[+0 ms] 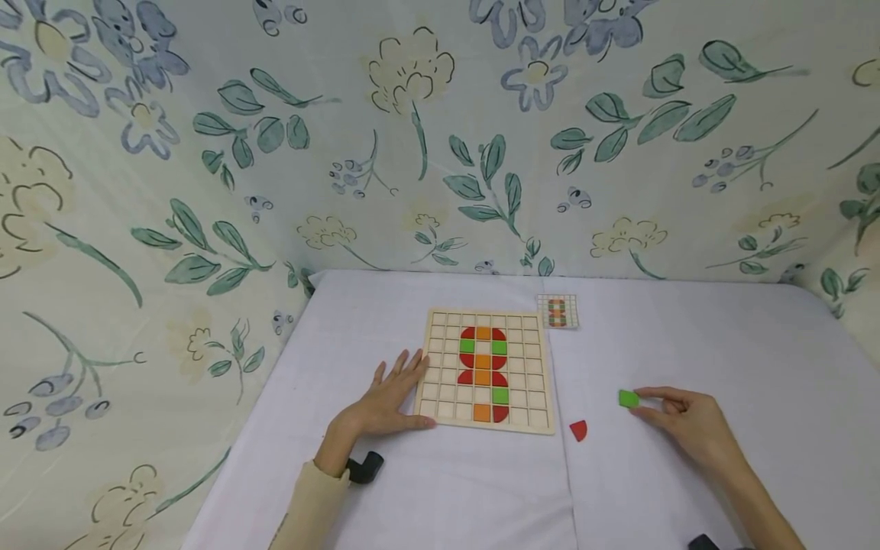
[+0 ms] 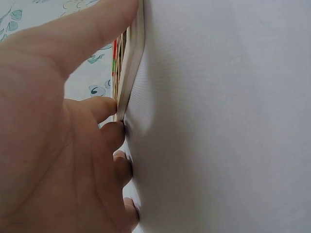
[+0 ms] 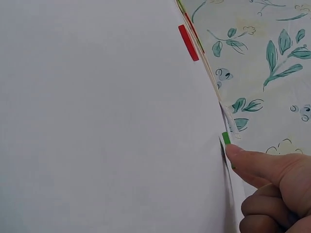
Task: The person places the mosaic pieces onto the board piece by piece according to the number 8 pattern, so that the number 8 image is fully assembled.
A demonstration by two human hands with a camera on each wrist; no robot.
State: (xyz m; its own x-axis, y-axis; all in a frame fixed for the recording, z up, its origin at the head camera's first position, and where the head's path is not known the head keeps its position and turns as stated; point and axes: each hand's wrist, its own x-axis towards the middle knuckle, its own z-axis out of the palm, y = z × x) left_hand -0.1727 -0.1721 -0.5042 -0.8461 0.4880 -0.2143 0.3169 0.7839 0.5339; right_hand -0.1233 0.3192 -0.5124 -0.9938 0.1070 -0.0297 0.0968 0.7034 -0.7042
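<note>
A wooden grid board lies on the white cloth, with red quarter-circle, green square and orange square tiles forming a figure in its middle columns. My left hand rests at the board's left edge, fingers spread and thumb at the front left corner; the left wrist view shows the thumb and a finger touching the board's side. Out to the right, my right hand pinches a green square tile between thumb and fingertip, also seen in the right wrist view as a green tile. One red quarter-circle tile lies between hand and board.
A small pattern card showing a similar coloured figure lies by the board's far right corner. White cloth covers the table, and a flowered fabric rises behind it. Black wrist straps show at the wrists.
</note>
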